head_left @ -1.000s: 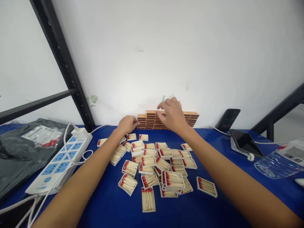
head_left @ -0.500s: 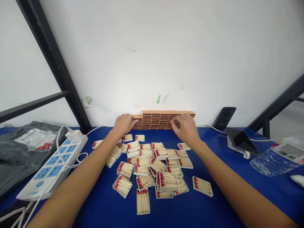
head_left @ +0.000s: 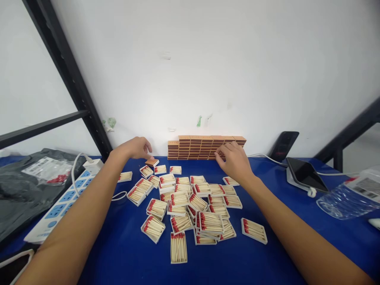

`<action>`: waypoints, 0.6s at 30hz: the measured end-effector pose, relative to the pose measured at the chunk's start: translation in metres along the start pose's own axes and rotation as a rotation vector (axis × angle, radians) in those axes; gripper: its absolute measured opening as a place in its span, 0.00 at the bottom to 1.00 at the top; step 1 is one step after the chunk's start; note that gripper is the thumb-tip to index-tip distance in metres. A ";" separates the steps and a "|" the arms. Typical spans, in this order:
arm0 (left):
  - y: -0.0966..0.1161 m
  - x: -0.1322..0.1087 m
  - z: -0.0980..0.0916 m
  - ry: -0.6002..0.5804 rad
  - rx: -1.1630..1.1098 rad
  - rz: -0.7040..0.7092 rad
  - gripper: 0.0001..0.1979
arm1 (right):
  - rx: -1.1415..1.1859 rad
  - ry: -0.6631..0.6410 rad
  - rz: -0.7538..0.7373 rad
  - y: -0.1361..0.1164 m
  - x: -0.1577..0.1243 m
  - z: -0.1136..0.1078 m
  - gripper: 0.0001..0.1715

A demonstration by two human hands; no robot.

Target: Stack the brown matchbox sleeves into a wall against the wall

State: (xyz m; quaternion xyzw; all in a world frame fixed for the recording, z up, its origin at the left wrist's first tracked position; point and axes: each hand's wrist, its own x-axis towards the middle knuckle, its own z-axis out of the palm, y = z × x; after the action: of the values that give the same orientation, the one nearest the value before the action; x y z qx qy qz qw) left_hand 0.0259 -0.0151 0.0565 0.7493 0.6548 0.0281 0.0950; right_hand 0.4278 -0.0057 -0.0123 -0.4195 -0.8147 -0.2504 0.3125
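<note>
My left hand [head_left: 137, 148] is at the left rear of the table, fingers bent and apart, with a fingertip touching a brown-topped matchbox [head_left: 152, 162]. Whether it grips the box does not show clearly. Against the wall stands a long stack of closed matchboxes [head_left: 194, 147], with brown striking sides facing me and a lower column at its left end. My right hand [head_left: 233, 158] rests at the right part of this stack, thumb and forefinger apart, touching its front. Many open matchbox trays [head_left: 210, 222] full of red-headed matches lie heaped in front of both hands.
A white power strip [head_left: 63, 202] with cables and a dark plastic bag [head_left: 32, 186] lie at left. To the right are a phone [head_left: 283, 145] leaning back, a black-screened device [head_left: 307, 174] and a clear plastic package [head_left: 344, 202]. One matchbox tray [head_left: 254, 230] lies apart.
My left hand has left the stack's left end and moved left to the brown-topped matchbox. My right hand stays at the stack. The view has shifted slightly.
</note>
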 end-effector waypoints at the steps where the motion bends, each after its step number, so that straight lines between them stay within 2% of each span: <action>1: -0.001 0.000 0.002 -0.032 -0.008 0.000 0.26 | -0.002 -0.007 -0.004 0.000 0.000 0.000 0.09; 3: 0.000 0.002 0.010 -0.087 -0.020 0.000 0.30 | 0.002 -0.020 -0.008 -0.001 0.000 0.000 0.09; 5: 0.002 0.005 0.017 -0.119 -0.012 -0.003 0.30 | 0.011 -0.027 -0.004 -0.001 0.000 0.000 0.09; 8: 0.003 0.008 0.023 -0.122 -0.013 0.011 0.24 | 0.026 -0.029 0.002 -0.001 0.000 -0.001 0.08; 13: 0.002 0.008 0.022 -0.108 -0.099 0.078 0.16 | 0.040 -0.018 -0.006 -0.004 0.001 -0.002 0.09; 16: 0.002 0.008 0.023 -0.052 -0.140 0.073 0.23 | 0.047 -0.012 -0.021 -0.008 0.001 -0.003 0.09; 18: 0.003 0.011 0.027 -0.057 -0.128 0.046 0.25 | 0.053 -0.013 -0.023 -0.010 0.001 -0.003 0.09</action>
State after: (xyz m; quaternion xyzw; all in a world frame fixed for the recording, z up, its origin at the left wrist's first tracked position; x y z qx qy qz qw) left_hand 0.0346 -0.0078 0.0292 0.7571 0.6312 0.0508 0.1606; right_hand 0.4200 -0.0123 -0.0110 -0.4034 -0.8276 -0.2298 0.3154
